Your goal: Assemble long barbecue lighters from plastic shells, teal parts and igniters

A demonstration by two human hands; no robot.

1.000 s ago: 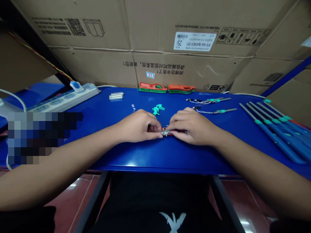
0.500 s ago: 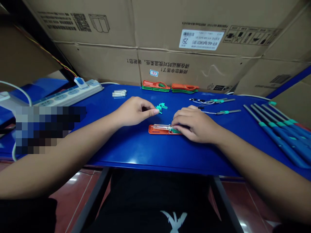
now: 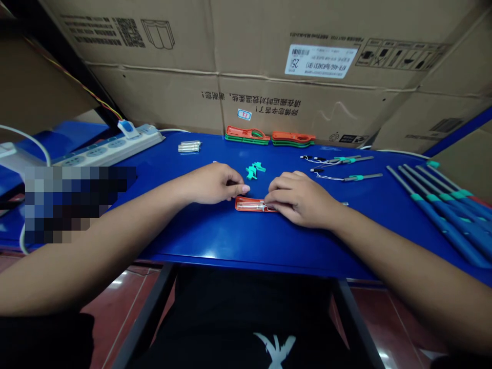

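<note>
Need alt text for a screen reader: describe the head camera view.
Two bare hands rest on a blue table: the right hand touches an orange plastic piece holding a clear tube, and the left hand lies beside it, near small teal plastic parts. Cardboard boxes stand behind.

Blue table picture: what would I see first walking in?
The bright blue table stands out first, with cardboard boxes behind it. In the middle, the right hand touches an orange plastic piece, near the left hand. Long blue rods lie in a row at the right.
</note>
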